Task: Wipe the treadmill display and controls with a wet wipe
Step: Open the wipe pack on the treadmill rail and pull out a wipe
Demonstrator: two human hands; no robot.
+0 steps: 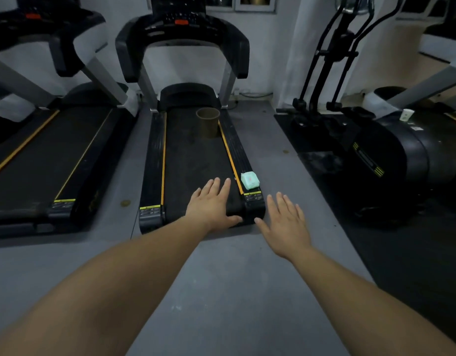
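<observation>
Both hands empty, fingers straight: left hand over treadmill belt end, right hand beside it. Wipe pack just beyond, between them.

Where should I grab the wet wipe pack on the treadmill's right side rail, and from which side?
Take the wet wipe pack across its two long sides, coming down from above with the right hand, which looks nearer. It lies flat on the right side rail, so only its top and edges are free. It looks soft, so probably pinch lightly. Both hands, including the left hand, are open and empty.
</observation>
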